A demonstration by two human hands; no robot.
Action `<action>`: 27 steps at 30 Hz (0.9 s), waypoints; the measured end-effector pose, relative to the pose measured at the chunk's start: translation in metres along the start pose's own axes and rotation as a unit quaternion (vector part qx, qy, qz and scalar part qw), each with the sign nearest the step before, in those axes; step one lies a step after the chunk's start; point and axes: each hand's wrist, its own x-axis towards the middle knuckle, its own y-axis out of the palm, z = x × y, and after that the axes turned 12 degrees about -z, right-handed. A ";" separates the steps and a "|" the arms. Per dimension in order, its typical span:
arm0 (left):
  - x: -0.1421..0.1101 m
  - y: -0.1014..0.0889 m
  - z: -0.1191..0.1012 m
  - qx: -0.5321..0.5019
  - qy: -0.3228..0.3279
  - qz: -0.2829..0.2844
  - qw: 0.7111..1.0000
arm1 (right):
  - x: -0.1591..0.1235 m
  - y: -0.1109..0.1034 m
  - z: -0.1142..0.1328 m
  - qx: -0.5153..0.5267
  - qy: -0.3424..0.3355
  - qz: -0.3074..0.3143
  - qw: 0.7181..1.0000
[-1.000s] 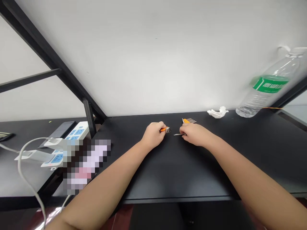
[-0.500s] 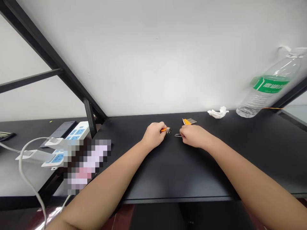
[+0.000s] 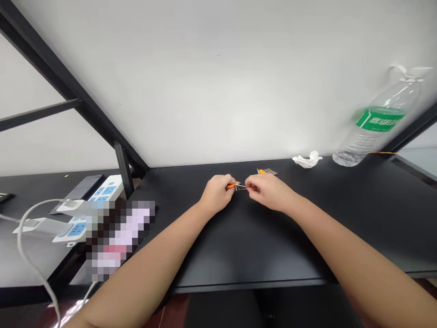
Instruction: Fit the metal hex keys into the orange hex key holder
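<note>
My left hand [image 3: 217, 193] is closed around an orange hex key holder [image 3: 231, 185], with several short bent metal ends showing at its right side. Between the thumb and fingers of my right hand [image 3: 264, 190] is a thin silver hex key [image 3: 242, 187]. Its free end reaches the metal ends at the holder; whether it sits in a slot is too small to tell. Just behind my right hand lies a second orange holder [image 3: 262, 171] with several metal keys fanned out to the right, partly hidden by that hand.
Crumpled white tissue [image 3: 308, 160] and a large clear bottle [image 3: 370, 120] with a green label stand along the wall on the black table [image 3: 259, 250]. At left are a power strip [image 3: 109, 190] with plugs and cables, a dark flat device [image 3: 83, 187], a blurred-out item and a black metal frame [image 3: 124, 166].
My right hand has moved left with the hex key, bringing its tip to the holder in my left hand. The view has shifted slightly; my left hand keeps its grip.
</note>
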 end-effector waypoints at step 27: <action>0.001 0.000 0.003 0.028 0.007 0.001 1.000 | 0.000 0.002 -0.016 -0.163 0.029 0.098 0.981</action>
